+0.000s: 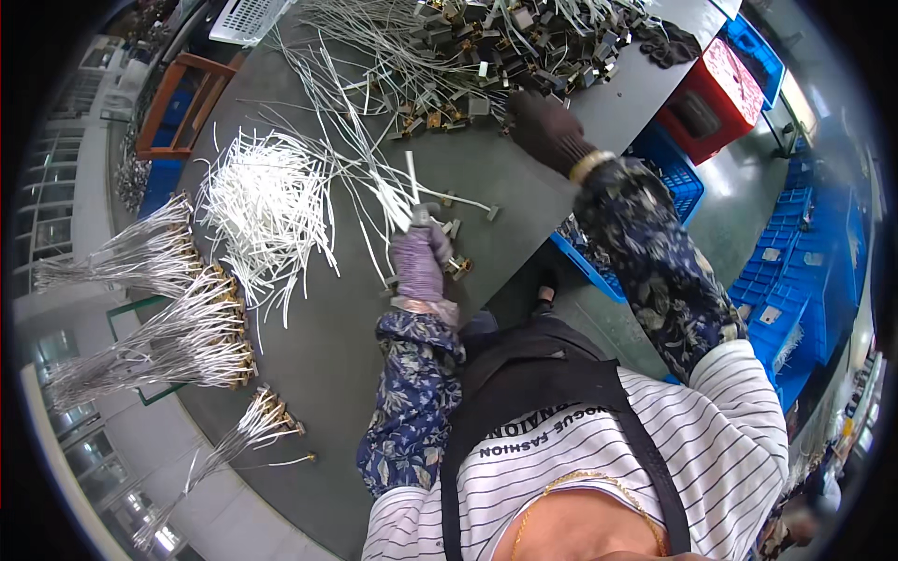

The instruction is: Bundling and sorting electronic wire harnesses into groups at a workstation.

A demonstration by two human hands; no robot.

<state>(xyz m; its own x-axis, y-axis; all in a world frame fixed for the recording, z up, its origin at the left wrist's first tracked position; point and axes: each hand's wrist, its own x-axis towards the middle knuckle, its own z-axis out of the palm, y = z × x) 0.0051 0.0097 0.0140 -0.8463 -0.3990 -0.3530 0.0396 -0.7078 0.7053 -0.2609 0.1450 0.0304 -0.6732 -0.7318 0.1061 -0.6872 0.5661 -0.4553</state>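
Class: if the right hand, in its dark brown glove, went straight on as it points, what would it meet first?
The right hand would probably meet the tangled heap of small boxy metal pieces with thin pale wires, right before it; depth is unclear, so it may already be touching.

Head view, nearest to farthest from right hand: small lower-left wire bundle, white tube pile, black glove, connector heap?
1. Connector heap: at the right hand.
2. Black glove: beyond, to its right.
3. White tube pile: to its left.
4. Small lower-left wire bundle: left, farthest.
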